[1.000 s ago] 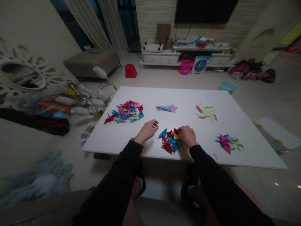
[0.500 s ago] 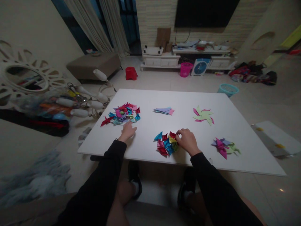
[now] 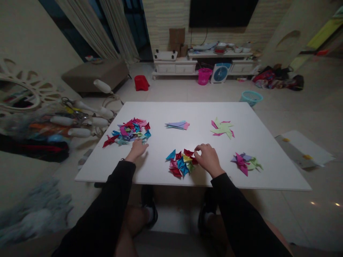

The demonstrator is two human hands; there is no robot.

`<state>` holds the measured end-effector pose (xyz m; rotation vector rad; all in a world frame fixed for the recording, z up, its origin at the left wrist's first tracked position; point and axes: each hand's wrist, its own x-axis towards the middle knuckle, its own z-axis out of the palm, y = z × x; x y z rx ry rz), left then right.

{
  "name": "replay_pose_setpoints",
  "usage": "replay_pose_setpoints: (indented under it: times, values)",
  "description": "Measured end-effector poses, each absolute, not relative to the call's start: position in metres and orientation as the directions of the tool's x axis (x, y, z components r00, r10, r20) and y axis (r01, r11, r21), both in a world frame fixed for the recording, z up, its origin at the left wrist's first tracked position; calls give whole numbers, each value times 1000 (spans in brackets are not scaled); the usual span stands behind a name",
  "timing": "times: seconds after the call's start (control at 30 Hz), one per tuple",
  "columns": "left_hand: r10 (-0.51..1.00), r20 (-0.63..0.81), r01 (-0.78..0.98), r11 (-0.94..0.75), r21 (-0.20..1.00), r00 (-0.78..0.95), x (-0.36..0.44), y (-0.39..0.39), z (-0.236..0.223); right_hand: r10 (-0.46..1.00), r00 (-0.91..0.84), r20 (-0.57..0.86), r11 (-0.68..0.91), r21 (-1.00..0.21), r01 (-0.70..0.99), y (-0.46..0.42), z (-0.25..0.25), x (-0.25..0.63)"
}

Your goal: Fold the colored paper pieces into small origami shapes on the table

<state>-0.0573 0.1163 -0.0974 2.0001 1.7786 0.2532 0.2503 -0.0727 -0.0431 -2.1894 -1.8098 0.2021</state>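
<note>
My right hand (image 3: 208, 159) is at the right side of a cluster of small folded paper pieces (image 3: 181, 164) in red, blue, yellow, green and pink. Its thumb and forefinger are pinched at the edge of a dark red folded piece (image 3: 188, 152). My left hand (image 3: 137, 150) rests at the near edge of a larger heap of origami (image 3: 131, 131), which includes a red paper crane (image 3: 109, 141). The left thumb is stretched out to the side, and its other fingers partly hide pale pieces of the heap.
On the white table (image 3: 158, 175) also lie a stack of folded paper strips (image 3: 177, 125), a green and pink paper pinwheel (image 3: 223, 128) and several paper cranes (image 3: 245, 162). A lamp with white shades (image 3: 80, 132) stands against the left side. Beyond the far edge is a turquoise basket (image 3: 251, 97).
The view has shifted slightly, so the table and everything on it appear further left. Both hands stay at the same heaps, with no clear change in their hold.
</note>
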Motion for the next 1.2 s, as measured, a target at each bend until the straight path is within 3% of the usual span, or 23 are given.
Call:
replay_pose_setpoints:
  times: [0.1,0.23,0.33,0.5,0.67,1.2]
  values:
    - [955,-179,829,-103,550,237,-43,109,-81,975,195,106,-144,-363,920,-74,-42,248]
    - [905,-184,591,-88,802,384,-19,86,-61,972,155,176,-52,-481,875,-74,-41,238]
    - [849,-202,479,-68,875,489,1,69,-51,960,108,258,47,-531,846,-72,-39,227]
    - [740,-177,431,-165,887,648,27,54,-46,939,2,345,185,-509,841,-67,-35,216]
    - [689,-139,427,-267,864,712,36,47,-47,942,-138,307,267,-435,860,-67,-34,211]
    - [625,-125,433,-369,822,770,40,39,-48,957,-175,232,254,-379,890,-69,-39,210]
